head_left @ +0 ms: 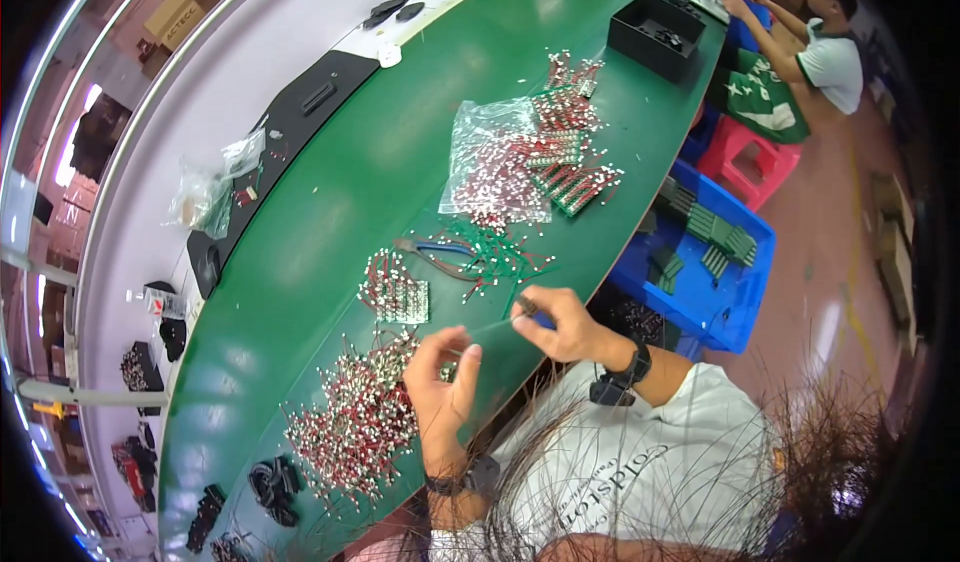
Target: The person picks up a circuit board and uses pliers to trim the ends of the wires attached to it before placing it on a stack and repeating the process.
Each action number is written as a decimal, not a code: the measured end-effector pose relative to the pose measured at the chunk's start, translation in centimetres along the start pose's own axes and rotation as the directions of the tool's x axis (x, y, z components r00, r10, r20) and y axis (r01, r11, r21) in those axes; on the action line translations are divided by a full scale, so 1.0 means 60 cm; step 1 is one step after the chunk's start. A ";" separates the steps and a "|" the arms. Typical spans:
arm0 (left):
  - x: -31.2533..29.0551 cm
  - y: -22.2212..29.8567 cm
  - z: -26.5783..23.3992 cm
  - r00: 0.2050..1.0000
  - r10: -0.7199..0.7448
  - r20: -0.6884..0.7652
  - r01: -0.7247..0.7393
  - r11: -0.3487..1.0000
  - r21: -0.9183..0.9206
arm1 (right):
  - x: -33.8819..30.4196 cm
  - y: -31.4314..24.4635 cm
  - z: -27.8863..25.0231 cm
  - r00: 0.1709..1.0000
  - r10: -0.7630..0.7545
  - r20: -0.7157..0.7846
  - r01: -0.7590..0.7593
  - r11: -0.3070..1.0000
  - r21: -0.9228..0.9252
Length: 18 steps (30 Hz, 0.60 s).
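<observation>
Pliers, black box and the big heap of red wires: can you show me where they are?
Pliers (447, 248): head view, on the blue handle.
Black box (648, 59): head view, on its near outer wall.
Heap of red wires (355, 422): head view, middle of the heap.

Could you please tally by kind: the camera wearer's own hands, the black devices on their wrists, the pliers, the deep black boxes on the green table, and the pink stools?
Hands: 2 (left hand, right hand)
Black wrist devices: 2
Pliers: 1
Deep black box: 1
Pink stool: 1
Total: 7
</observation>
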<state>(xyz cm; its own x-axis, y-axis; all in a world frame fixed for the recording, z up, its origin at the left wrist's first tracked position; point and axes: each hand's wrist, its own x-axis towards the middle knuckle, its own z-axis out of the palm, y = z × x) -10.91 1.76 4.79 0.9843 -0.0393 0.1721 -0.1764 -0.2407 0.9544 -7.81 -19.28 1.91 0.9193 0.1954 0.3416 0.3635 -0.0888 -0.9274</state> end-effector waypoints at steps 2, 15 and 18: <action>0.016 0.002 -0.017 0.987 -0.010 -0.163 0.066 0.936 0.345 | 0.013 0.009 -0.037 0.999 -0.024 -0.049 0.013 0.976 -0.216; 0.131 -0.080 -0.063 0.978 -0.104 -0.181 0.203 0.675 0.709 | 0.042 0.116 -0.047 0.956 -0.244 -0.162 0.091 0.774 -0.626; 0.153 -0.092 -0.029 0.965 -0.139 -0.221 0.261 0.535 0.803 | 0.031 0.126 -0.060 0.893 -0.360 -0.269 0.146 0.798 -0.585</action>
<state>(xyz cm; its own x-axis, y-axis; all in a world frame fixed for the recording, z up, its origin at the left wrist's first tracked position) -0.89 4.39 1.51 0.9739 0.2098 0.0869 0.1657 -0.9181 0.3600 -2.80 -23.09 -3.92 0.7306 -0.0561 0.6805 0.5125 -0.6134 -0.6009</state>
